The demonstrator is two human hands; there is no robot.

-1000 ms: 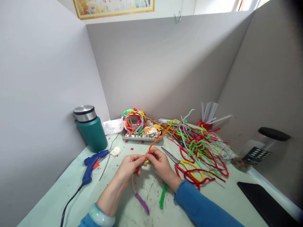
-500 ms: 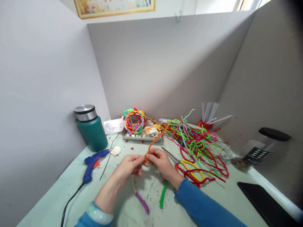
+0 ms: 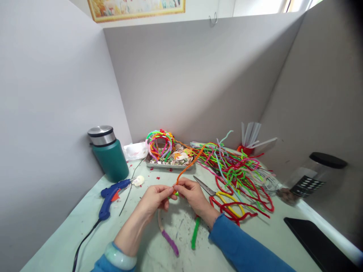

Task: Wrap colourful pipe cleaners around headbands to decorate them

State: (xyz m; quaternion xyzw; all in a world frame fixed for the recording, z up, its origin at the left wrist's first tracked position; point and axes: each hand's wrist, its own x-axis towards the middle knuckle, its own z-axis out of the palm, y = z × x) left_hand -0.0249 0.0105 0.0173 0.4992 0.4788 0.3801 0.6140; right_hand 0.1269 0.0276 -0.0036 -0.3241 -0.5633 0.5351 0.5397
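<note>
An orange pipe cleaner (image 3: 185, 169) is pinched between both hands near the middle of the table; its long free end rises back to the right over the tray. My left hand (image 3: 155, 197) grips its near end with thumb and forefinger, and my right hand (image 3: 190, 193) pinches it just beside. Below the fingers hangs a band wrapped in colours, with a purple end (image 3: 170, 243) on the left and a green end (image 3: 195, 233) on the right. Its upper part is mostly hidden by my hands, apart from a bit of bright green at the fingertips.
Yellow-handled scissors (image 3: 230, 204) lie right of my right hand, beside a heap of pipe cleaners (image 3: 238, 170). A blue glue gun (image 3: 109, 198) and a green flask (image 3: 111, 158) stand left. Behind are a metal tray (image 3: 170, 165) and coloured rings (image 3: 160, 145); a lidded jar (image 3: 310, 179) leans right.
Both hands hold nearly the same place and pinch. The fingers have shifted only slightly on the orange pipe cleaner, and the view has moved a little.
</note>
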